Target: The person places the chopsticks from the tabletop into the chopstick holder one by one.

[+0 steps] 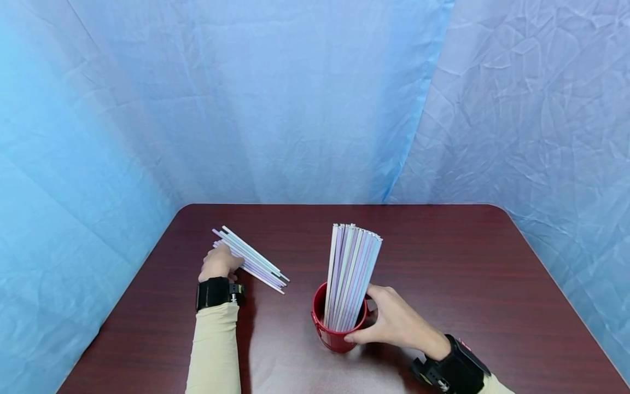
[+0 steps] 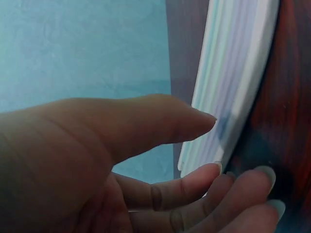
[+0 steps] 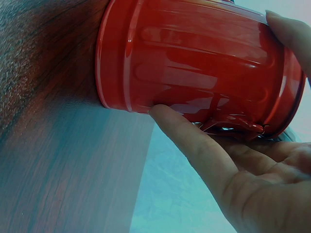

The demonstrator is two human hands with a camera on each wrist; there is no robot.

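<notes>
On the dark red worktop (image 1: 443, 262), seen from the head: left hand (image 1: 219, 264) resting on loose straws (image 1: 251, 260), fingers relaxed; right hand (image 1: 394, 323) gripping red bucket (image 1: 334, 334) full of upright straws (image 1: 351, 273).

From left wrist: fingers (image 2: 204, 187) touching straw ends (image 2: 233, 87).

From right wrist: fingers (image 3: 194, 145) curled round bucket (image 3: 194, 63).

The red bucket (image 3: 194, 63) looks like shiny painted metal, smooth with ridges. The bench (image 1: 443, 262) is dark wood, smooth and a little glossy. The sticks (image 1: 351, 273) in the bucket and the loose sticks (image 1: 251, 260) look like matt paper, maybe plastic. The blue cloth (image 1: 295, 98) behind is wrinkled and soft.
</notes>
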